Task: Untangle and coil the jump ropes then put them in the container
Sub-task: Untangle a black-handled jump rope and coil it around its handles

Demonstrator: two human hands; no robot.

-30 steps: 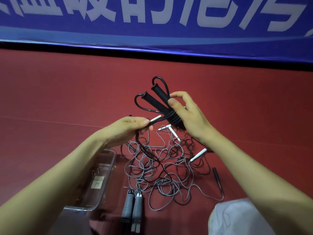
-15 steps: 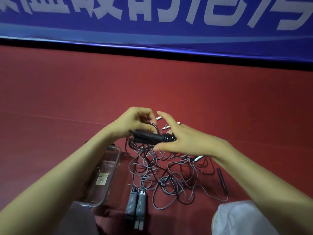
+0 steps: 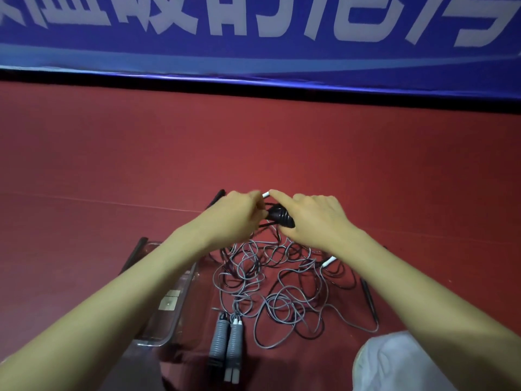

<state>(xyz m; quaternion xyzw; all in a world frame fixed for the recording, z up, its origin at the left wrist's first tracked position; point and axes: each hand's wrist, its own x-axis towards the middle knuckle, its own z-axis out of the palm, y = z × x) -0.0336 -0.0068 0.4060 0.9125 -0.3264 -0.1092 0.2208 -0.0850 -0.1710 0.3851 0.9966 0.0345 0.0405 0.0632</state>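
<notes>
Both hands meet over a coiled black jump rope (image 3: 280, 217), its cord wound round the handles. My left hand (image 3: 234, 215) grips the bundle's left end, where a black handle tip (image 3: 218, 195) sticks out past the hand. My right hand (image 3: 315, 218) holds the wound right part, index finger stretched toward a white cord tip (image 3: 265, 195). Below lies a tangle of grey and black ropes (image 3: 282, 289) on the red floor, with two grey ribbed handles (image 3: 227, 341) side by side. A clear plastic container (image 3: 169, 311) sits at the lower left, partly hidden by my left forearm.
A thin black handle (image 3: 369, 299) lies right of the tangle, a white tip (image 3: 328, 261) under my right wrist. White cloth over my knee (image 3: 394, 365) fills the lower right. A blue banner (image 3: 253, 38) runs along the far wall beyond the red floor.
The black bundle came down from chest height, where its handles pointed up. It turned level, and both hands closed in on it low over the tangle.
</notes>
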